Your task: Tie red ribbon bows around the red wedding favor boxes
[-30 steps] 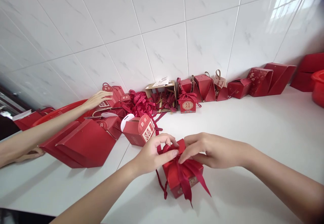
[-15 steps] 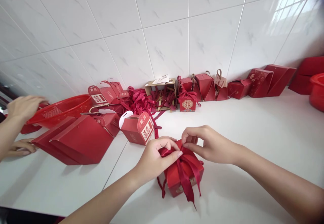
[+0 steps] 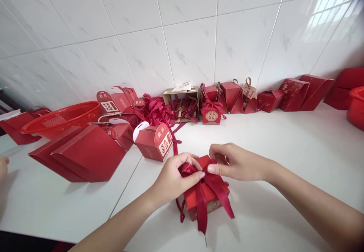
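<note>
A small red gift box (image 3: 191, 202) stands on the white table in front of me, with a dark red satin ribbon (image 3: 201, 210) tied in a bow on its top. My left hand (image 3: 179, 176) pinches the bow's left loop between thumb and fingers. On the other side, my right hand (image 3: 236, 163) is closed on the right part of the ribbon, thumb pressed against the fingers. Two ribbon tails hang over the box's front. A twisted red cord (image 3: 181, 210) dangles at its left side. The fingertips partly cover the knot.
An open red box (image 3: 153, 144) with white lettering stands to the left, near larger red boxes (image 3: 88, 155) and a red plastic basin (image 3: 61, 121). Along the wall are loose ribbons (image 3: 156, 109), a cardboard box (image 3: 182, 100) and several finished boxes. Another person's hand (image 3: 3, 166) shows at the left edge.
My right hand has shifted slightly right, pulling at the ribbon, and the tails have spread apart. My left hand keeps its hold. The other person's hands have mostly left the view at the left.
</note>
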The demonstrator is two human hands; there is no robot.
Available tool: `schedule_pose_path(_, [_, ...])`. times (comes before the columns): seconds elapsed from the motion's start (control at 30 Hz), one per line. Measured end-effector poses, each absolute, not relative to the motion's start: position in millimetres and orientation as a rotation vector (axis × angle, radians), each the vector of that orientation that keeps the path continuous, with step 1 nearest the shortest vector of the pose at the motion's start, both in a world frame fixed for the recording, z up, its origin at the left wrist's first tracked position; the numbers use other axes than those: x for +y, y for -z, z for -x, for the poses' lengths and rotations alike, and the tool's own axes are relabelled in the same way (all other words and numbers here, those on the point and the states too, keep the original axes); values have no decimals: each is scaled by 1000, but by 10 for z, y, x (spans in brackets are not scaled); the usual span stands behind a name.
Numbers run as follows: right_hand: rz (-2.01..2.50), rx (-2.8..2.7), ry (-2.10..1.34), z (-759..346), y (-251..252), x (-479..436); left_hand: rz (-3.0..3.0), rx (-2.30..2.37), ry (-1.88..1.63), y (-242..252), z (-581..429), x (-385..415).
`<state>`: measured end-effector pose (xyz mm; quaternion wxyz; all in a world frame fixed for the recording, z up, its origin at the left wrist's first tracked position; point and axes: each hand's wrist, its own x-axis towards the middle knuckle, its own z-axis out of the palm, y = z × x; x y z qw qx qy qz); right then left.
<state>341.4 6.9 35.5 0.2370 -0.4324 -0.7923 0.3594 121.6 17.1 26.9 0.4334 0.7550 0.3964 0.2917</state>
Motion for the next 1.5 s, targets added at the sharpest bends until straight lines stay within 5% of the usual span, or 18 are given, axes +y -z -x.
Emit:
schedule_pose_path(0.6, [924,-2160,-772,-3399,-248,192,-1842,943,-811,-191,-1256,206])
schedule_pose_path(1.5, [1123,-1913,-574,-3389,-409,147,-1473,708,-735,-216,-1065,362])
